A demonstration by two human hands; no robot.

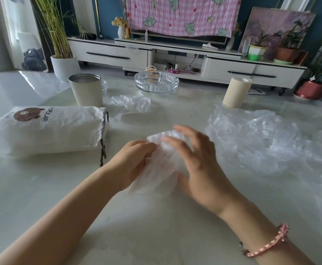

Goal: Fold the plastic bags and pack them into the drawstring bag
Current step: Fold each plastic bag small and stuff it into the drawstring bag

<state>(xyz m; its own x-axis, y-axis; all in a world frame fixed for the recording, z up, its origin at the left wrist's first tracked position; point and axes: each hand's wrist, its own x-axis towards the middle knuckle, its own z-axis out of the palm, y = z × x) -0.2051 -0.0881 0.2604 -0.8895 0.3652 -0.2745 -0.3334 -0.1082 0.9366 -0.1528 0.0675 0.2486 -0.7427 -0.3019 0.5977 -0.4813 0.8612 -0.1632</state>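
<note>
Clear plastic bag (156, 169), folded into a narrow strip, lies at the middle of the pale table (156, 226). Its long axis runs away from the person, with the far end tilted slightly right. The left hand (135, 161) pinches its left edge with curled fingers. The right hand (200, 165), a little blurred, rests straight, spread fingers over its far end. The white drawstring bag (47, 131) lies on its side to the left, its mouth and dark cord (103, 152) towards the hands. Loose plastic bags (261, 138) are heaped on the right. A crumpled one (131, 103) lies beyond, near a tumbler (86, 89) and a glass ashtray (156, 82).
</note>
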